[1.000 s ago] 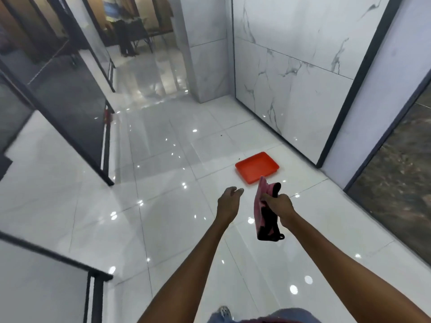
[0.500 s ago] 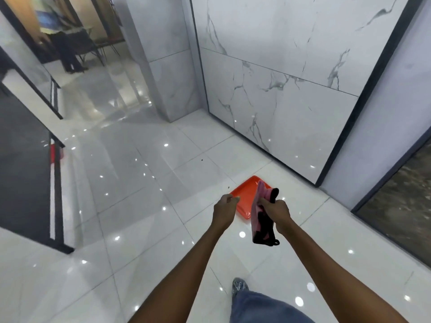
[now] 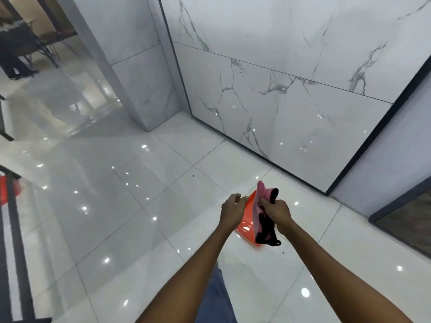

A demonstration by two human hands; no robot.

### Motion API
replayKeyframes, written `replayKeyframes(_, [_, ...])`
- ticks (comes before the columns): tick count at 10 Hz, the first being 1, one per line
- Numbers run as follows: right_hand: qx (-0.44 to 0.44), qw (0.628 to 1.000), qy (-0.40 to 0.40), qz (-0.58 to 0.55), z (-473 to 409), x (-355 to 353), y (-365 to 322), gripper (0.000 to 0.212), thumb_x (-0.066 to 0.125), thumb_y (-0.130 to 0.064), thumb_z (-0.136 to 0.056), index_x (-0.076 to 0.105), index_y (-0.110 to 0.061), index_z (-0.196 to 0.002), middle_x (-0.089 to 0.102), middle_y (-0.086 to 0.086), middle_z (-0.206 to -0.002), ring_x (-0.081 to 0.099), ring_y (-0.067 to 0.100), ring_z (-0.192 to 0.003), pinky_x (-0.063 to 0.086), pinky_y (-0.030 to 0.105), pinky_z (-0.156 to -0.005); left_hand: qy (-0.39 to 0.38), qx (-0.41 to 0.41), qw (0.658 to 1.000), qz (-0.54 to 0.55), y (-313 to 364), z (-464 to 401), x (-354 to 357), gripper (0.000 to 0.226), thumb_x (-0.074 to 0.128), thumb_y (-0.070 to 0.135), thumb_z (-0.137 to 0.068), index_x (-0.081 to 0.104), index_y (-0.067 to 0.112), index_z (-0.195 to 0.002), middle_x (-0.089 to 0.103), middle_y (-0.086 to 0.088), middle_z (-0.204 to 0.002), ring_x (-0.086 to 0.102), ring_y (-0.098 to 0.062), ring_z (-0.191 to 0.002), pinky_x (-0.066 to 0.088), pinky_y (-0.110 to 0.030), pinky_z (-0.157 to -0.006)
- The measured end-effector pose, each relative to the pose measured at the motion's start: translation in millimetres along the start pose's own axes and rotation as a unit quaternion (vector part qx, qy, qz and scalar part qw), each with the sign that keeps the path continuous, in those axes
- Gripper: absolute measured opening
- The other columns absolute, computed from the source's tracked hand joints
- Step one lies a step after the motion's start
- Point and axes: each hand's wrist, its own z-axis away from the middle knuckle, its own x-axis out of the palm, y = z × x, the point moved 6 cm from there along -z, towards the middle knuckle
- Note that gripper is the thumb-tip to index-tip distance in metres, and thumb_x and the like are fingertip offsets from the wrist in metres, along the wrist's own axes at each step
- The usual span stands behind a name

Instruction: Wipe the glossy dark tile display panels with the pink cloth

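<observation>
Since a second ago we have turned right and stepped closer, so the tray [image 3: 247,220] now sits half behind our hands. Marble wall [image 3: 291,94] fills the upper right; only a dark panel [image 3: 405,224] edge shows at right. Right hand [image 3: 277,212] grips the cloth [image 3: 262,206] at lower centre; left hand [image 3: 233,206] hangs loosely curled, holding nothing. We could tread on the tray underfoot, or wipe marble instead.

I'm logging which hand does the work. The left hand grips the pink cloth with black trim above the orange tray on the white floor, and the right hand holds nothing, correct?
Not quite: the hands are swapped. In the head view the right hand grips the pink cloth with black trim above the orange tray on the white floor, while the left hand holds nothing.
</observation>
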Motion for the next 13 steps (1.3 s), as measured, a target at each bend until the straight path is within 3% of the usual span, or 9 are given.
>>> replayKeyframes(2, [0.045, 0.995, 0.084, 0.019, -88.4, 48.9, -24.0, 0.02, 0.055, -0.022, -0.094, 0.06, -0.004, -0.086, 0.061, 0.008, -0.076, 0.055, 0.017, -0.062, 0.04, 0.028, -0.054, -0.071, 0.007, 0.995, -0.069, 17.8, -132.2, -34.2, 0.043, 0.05, 0.032, -0.099, 0.051, 0.01, -0.136, 0.056, -0.004, -0.133, 0.054, -0.015, -0.109, 0.04, -0.021, -0.086])
replayKeyframes(4, [0.095, 0.98, 0.149, 0.097, -169.9, 71.9, -8.8, 0.025, 0.048, -0.015, -0.094, 0.054, -0.014, -0.07, 0.058, 0.004, -0.068, 0.058, 0.027, -0.073, 0.046, 0.043, -0.083, -0.122, -0.002, 0.987, -0.103, 15.2, -234.7, -30.9, 0.04, 0.051, 0.029, -0.1, 0.054, 0.007, -0.133, 0.059, -0.006, -0.129, 0.049, -0.012, -0.103, 0.035, -0.02, -0.084])
replayKeyframes(5, [0.127, 0.965, 0.163, 0.161, -229.7, 85.3, 19.9, 0.024, 0.047, -0.015, -0.095, 0.057, -0.016, -0.073, 0.059, 0.002, -0.072, 0.06, 0.029, -0.08, 0.034, 0.034, -0.077, -0.142, -0.034, 0.983, -0.11, -15.3, -297.2, -14.5, 0.037, 0.05, 0.03, -0.1, 0.056, 0.007, -0.129, 0.061, -0.005, -0.12, 0.05, -0.012, -0.098, 0.035, -0.021, -0.082])
replayKeyframes(6, [0.144, 0.953, 0.166, 0.209, -274.4, 94.4, 42.9, 0.023, 0.044, -0.015, -0.097, 0.059, -0.019, -0.08, 0.064, 0.005, -0.083, 0.061, 0.031, -0.091, 0.029, 0.035, -0.086, -0.146, -0.055, 0.98, -0.12, -40.8, -340.5, -1.9, 0.038, 0.049, 0.028, -0.101, 0.056, 0.007, -0.131, 0.061, -0.006, -0.123, 0.054, -0.015, -0.102, 0.035, -0.02, -0.082])
replayKeyframes(7, [0.172, 0.935, 0.173, 0.256, -332.0, 99.9, 78.0, 0.024, 0.042, -0.012, -0.097, 0.065, -0.012, -0.104, 0.067, 0.013, -0.108, 0.058, 0.033, -0.108, 0.029, 0.037, -0.095, -0.158, -0.079, 0.974, -0.141, -79.1, -389.6, 15.2, 0.039, 0.05, 0.027, -0.1, 0.054, 0.006, -0.133, 0.058, -0.01, -0.131, 0.053, -0.022, -0.118, 0.039, -0.024, -0.091])
replayKeyframes(9, [0.191, 0.929, 0.171, 0.268, -388.4, 98.6, 105.5, 0.027, 0.051, -0.011, -0.092, 0.059, -0.005, -0.117, 0.061, 0.014, -0.12, 0.055, 0.034, -0.115, 0.033, 0.039, -0.09, -0.162, -0.113, 0.97, -0.142, -109.9, -438.9, 27.9, 0.04, 0.049, 0.025, -0.1, 0.054, 0.006, -0.134, 0.057, -0.008, -0.133, 0.052, -0.019, -0.113, 0.037, -0.023, -0.089])
replayKeyframes(10, [0.172, 0.946, 0.182, 0.205, -389.3, 103.8, 82.2, 0.034, 0.052, -0.019, -0.096, 0.057, -0.006, -0.127, 0.058, 0.012, -0.13, 0.051, 0.032, -0.122, 0.032, 0.039, -0.099, -0.149, -0.132, 0.973, -0.12, -104.4, -440.9, 21.9, 0.039, 0.049, 0.026, -0.1, 0.055, 0.008, -0.134, 0.057, -0.006, -0.132, 0.049, -0.013, -0.105, 0.034, -0.02, -0.086])
replayKeyframes(12, [0.041, 0.99, 0.132, 0.025, -390.7, 140.7, -46.2, 0.022, 0.054, -0.026, -0.097, 0.064, -0.009, -0.087, 0.06, 0.002, -0.083, 0.054, 0.017, -0.081, 0.037, 0.029, -0.068, -0.083, -0.142, 0.986, -0.023, -41.5, -445.5, -28.5, 0.023, 0.048, 0.022, -0.099, 0.064, 0.013, -0.113, 0.063, -0.001, -0.113, 0.055, -0.024, -0.112, 0.041, -0.03, -0.096])
replayKeyframes(13, [0.033, 0.997, 0.067, 0.005, -378.4, 170.4, -121.9, 0.025, 0.054, -0.03, -0.097, 0.067, -0.008, -0.095, 0.061, -0.003, -0.088, 0.053, 0.012, -0.084, 0.04, 0.026, -0.073, -0.016, -0.138, 0.989, 0.044, -3.9, -441.9, -78.6, 0.017, 0.048, 0.024, -0.099, 0.063, 0.019, -0.106, 0.062, 0.003, -0.107, 0.056, -0.025, -0.111, 0.041, -0.036, -0.101])
